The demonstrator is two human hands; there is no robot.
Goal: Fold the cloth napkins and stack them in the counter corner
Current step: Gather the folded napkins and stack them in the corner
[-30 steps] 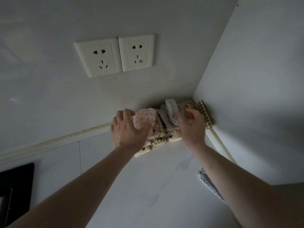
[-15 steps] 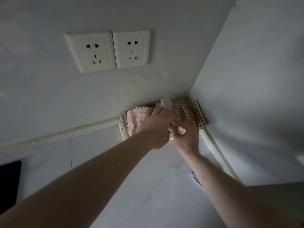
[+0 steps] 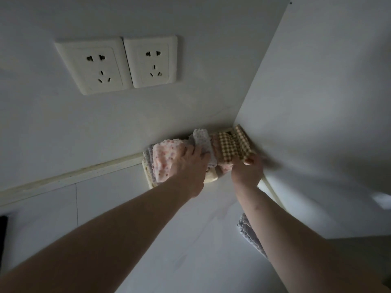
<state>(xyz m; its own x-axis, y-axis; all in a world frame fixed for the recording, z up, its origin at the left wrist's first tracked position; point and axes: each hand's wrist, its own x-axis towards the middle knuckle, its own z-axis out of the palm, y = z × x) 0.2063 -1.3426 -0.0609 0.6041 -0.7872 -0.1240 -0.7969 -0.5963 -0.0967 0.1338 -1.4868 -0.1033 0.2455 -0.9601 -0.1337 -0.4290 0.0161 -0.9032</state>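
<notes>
While the left hand (image 3: 190, 166) lies flat-fingered on the napkin stack (image 3: 169, 159) in the bench (image 3: 169, 240) corner, the right hand (image 3: 247, 172) pinches the checked napkin (image 3: 232, 144). Lower layers are hidden; another cloth (image 3: 246, 231) peeks from under the right forearm. Two sockets (image 3: 118, 64) sit on the wall.

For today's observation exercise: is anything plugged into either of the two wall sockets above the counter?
No. Both wall sockets show bare, open pin holes, with no plug or cable in either one.
</notes>
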